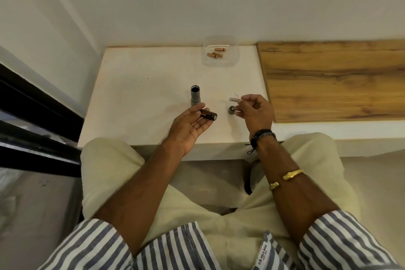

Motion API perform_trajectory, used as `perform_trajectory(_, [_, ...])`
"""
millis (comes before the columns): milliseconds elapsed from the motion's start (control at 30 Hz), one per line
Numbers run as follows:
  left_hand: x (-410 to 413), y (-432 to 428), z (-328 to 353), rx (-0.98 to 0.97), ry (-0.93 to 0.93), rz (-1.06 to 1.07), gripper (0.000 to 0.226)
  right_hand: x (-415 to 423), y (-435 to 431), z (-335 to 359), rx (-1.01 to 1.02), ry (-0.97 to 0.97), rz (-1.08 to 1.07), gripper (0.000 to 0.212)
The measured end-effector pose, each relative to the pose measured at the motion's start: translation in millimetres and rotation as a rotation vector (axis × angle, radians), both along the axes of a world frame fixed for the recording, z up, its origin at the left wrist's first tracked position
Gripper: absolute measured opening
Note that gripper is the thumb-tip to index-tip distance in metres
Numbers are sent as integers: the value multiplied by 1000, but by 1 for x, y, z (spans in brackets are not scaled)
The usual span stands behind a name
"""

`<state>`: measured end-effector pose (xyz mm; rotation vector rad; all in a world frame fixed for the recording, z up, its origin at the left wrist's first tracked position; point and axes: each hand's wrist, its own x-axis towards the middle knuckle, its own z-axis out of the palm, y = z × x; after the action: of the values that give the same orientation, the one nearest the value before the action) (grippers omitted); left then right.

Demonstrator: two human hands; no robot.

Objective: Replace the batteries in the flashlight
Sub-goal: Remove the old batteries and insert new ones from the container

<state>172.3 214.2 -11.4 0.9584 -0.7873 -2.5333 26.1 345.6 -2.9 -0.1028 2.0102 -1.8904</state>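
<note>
The grey flashlight body stands upright on the white table, its open end facing up. Just in front of it, my left hand lies palm up and holds a dark battery holder at the fingertips. My right hand pinches a small silvery battery between thumb and fingers, blurred by motion. The flashlight's round end cap rests on the table right below that battery, touching my right fingers' shadow.
A clear plastic tray at the table's back edge holds three copper-coloured batteries. A wooden panel covers the surface to the right. A wall runs along the back; a dark frame stands at left. My knees sit under the table's front edge.
</note>
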Motion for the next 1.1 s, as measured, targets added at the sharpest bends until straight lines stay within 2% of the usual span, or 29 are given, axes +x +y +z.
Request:
perform_trajectory(200, [-2,6,0,-70,-53,19,21,-11,1,-17,304,73,-133,8])
perform_trajectory(300, [-2,8,2,-56,-15,13,27,-12,1,-25,434,124,-105,8])
perform_trajectory(600, [0,6,6,-81,98,-40,27,-3,-3,-31,653,285,25,10])
perform_trajectory(967, [3,7,8,-106,163,-109,27,-3,1,-27,644,314,32,20])
perform_trajectory(1100, [3,5,7,-100,157,-97,26,4,-4,-9,503,385,60,8])
